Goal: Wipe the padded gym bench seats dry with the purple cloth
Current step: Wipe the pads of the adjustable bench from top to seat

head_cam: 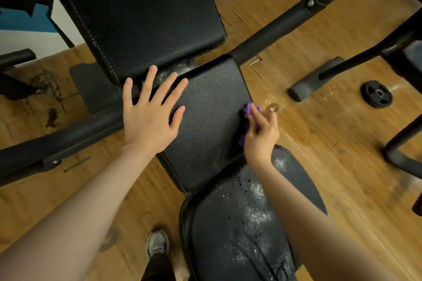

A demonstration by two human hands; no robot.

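While left hand (150,116) lies flat, fingers spread, on seat pad (205,125), right hand (261,137) grips purple cloth (251,110) at pad's right edge.

I'm looking into a gym: padded black bench (205,121) on steel frame (269,36), weight plate (376,94) lying on worn wood floor (342,134).

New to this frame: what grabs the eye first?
The purple cloth, bunched in the right hand at the right edge of the middle seat pad. Next, the left hand, spread flat on that pad's upper left. Then the white speckles on the near pad, bottom centre.
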